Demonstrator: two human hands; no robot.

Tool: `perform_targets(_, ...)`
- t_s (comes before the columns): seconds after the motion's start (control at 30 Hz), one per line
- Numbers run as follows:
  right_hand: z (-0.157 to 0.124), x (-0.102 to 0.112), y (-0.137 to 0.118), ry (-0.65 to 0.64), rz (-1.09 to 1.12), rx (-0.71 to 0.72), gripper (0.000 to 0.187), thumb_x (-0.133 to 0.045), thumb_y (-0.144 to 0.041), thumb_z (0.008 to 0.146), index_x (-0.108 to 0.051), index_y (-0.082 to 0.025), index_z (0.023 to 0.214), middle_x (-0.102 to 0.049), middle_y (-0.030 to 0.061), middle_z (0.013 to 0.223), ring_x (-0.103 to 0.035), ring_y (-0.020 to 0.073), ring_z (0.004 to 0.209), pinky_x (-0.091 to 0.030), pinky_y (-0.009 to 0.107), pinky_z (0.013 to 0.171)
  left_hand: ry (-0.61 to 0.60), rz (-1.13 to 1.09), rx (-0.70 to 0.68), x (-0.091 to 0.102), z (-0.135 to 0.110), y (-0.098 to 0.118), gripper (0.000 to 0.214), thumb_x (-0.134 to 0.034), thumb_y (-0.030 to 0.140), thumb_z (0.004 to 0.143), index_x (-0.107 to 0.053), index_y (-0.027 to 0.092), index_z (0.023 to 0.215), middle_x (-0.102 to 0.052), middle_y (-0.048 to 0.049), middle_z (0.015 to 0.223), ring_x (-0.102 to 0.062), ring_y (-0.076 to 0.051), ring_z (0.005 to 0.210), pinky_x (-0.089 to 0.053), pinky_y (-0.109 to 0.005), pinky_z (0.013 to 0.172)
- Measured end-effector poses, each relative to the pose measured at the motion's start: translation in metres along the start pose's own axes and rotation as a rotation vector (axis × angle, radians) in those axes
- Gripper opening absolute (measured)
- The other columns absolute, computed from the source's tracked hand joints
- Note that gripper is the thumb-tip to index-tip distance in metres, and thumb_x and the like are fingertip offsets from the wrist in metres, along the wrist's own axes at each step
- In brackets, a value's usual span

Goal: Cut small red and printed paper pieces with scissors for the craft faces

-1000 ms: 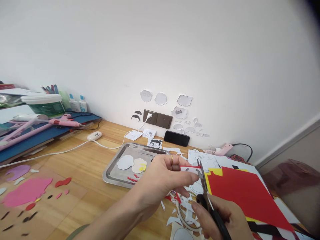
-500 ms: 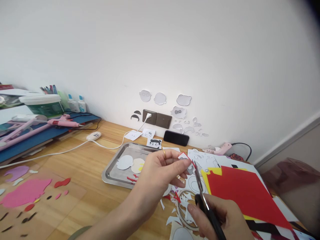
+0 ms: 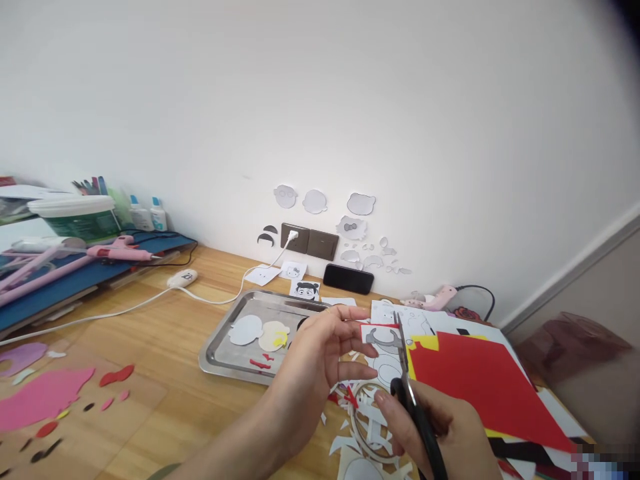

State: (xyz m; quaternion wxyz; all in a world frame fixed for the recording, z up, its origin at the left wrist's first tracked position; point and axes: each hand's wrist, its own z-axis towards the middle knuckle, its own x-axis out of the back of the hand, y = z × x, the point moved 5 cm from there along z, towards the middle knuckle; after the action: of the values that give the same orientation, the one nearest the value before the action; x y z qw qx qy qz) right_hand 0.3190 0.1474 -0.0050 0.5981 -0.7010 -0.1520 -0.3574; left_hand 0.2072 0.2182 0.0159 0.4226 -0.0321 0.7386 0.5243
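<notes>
The scissors (image 3: 410, 393), with black handles and metal blades pointing up and away, are gripped in my right hand (image 3: 445, 433). At the blades is a small white paper piece with a grey drawn shape (image 3: 384, 336) and red along its top edge. My left hand (image 3: 325, 350) is beside that piece, its fingers spread around the left edge; the thumb no longer presses on its face. Whether a fingertip still touches the paper is hard to tell. Below lie white and red paper scraps (image 3: 367, 413) and a roll of tape (image 3: 354, 427).
A metal tray (image 3: 213, 350) with cut-outs stands left of my hands. Red sheets (image 3: 490, 387) lie on the right. Behind are a phone (image 3: 349, 279) and a white cable (image 3: 225, 302). Foam pieces (image 3: 45, 400) and a pink glue gun (image 3: 125, 250) are at left.
My left thumb has come off the paper piece and the fingers have spread. The piece has turned so its drawing shows more fully. The view has shifted slightly.
</notes>
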Motion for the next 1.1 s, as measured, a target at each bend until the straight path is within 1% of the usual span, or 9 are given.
perform_targets(0.13,0.001,0.001,-0.001,0.029,0.017,0.009,0.038,-0.045,-0.051,0.070,-0.032,-0.022,0.051,-0.029,-0.0040,0.051,-0.032,0.0125,0.047,-0.031,0.023,0.040,-0.023,0.066,0.019,-0.002,0.000,-0.004,0.025,-0.047,0.003,0.065,-0.058,0.013,0.084,-0.057,-0.0032,0.079,-0.051,-0.011,0.073,-0.043,-0.025,0.069)
perform_targets(0.23,0.001,0.002,-0.005,0.057,-0.013,0.033,0.036,-0.046,-0.050,0.070,-0.033,-0.022,0.051,-0.030,-0.0040,0.052,-0.032,0.0129,0.048,-0.032,0.023,0.041,-0.096,0.132,0.042,-0.009,-0.002,-0.007,0.017,-0.059,0.008,0.066,-0.061,0.013,0.082,-0.061,-0.0025,0.078,-0.053,-0.009,0.070,-0.041,-0.022,0.070)
perform_targets(0.33,0.001,0.001,-0.009,0.082,-0.082,0.081,0.036,-0.045,-0.047,0.072,-0.031,-0.022,0.050,-0.029,-0.0047,0.050,-0.030,0.0124,0.047,-0.031,0.022,0.040,-0.092,0.144,0.034,-0.011,-0.003,-0.008,0.013,-0.065,0.016,0.066,-0.063,0.014,0.078,-0.062,-0.0008,0.073,-0.054,-0.008,0.066,-0.040,-0.020,0.067)
perform_targets(0.5,0.000,0.000,-0.008,0.109,-0.121,0.094,0.037,-0.046,-0.048,0.072,-0.033,-0.022,0.049,-0.031,-0.0046,0.049,-0.033,0.0122,0.046,-0.033,0.021,0.039,-0.024,0.153,0.002,-0.005,-0.002,-0.007,0.011,-0.065,0.018,0.067,-0.065,0.016,0.077,-0.064,-0.0003,0.075,-0.054,-0.008,0.070,-0.041,-0.019,0.068)
perform_targets(0.67,-0.001,0.005,-0.007,0.192,-0.157,0.098,0.038,-0.045,-0.050,0.072,-0.041,-0.020,0.048,-0.040,-0.0025,0.046,-0.038,0.0132,0.045,-0.036,0.022,0.040,-0.084,0.150,0.015,-0.013,-0.006,-0.005,0.006,-0.066,0.014,0.064,-0.064,0.013,0.069,-0.061,0.0007,0.062,-0.052,-0.006,0.056,-0.040,-0.017,0.058)
perform_targets(0.77,0.000,0.006,-0.007,0.224,-0.189,0.094,0.038,-0.048,-0.051,0.068,-0.041,-0.021,0.047,-0.041,-0.0024,0.045,-0.037,0.0137,0.044,-0.035,0.023,0.040,-0.072,0.166,0.009,-0.011,-0.005,-0.006,0.009,-0.066,0.020,0.066,-0.064,0.014,0.073,-0.062,-0.0003,0.067,-0.054,-0.008,0.062,-0.041,-0.018,0.062)
perform_targets(0.9,0.001,0.005,-0.008,0.198,-0.184,0.072,0.038,-0.048,-0.053,0.066,-0.040,-0.021,0.047,-0.039,-0.0022,0.046,-0.037,0.0147,0.046,-0.035,0.024,0.042,0.036,0.165,0.012,0.000,-0.001,-0.008,0.011,-0.067,0.023,0.066,-0.061,0.015,0.068,-0.059,0.0011,0.072,-0.051,-0.007,0.066,-0.041,-0.021,0.068)
perform_targets(1.0,0.002,0.003,-0.008,0.152,-0.135,0.037,0.037,-0.045,-0.052,0.066,-0.037,-0.021,0.046,-0.037,-0.0020,0.046,-0.036,0.0150,0.046,-0.034,0.025,0.042,0.069,0.148,0.011,0.002,0.000,-0.008,0.013,-0.067,0.023,0.066,-0.059,0.014,0.063,-0.055,0.0017,0.068,-0.048,-0.007,0.063,-0.041,-0.021,0.066)
perform_targets(1.1,0.003,-0.001,-0.008,0.068,-0.066,0.021,0.036,-0.045,-0.049,0.066,-0.032,-0.022,0.047,-0.032,-0.0037,0.048,-0.033,0.0132,0.046,-0.032,0.024,0.040,0.082,0.142,0.004,0.001,-0.001,-0.006,0.015,-0.067,0.024,0.065,-0.057,0.014,0.061,-0.054,0.0014,0.067,-0.047,-0.007,0.063,-0.042,-0.020,0.064)
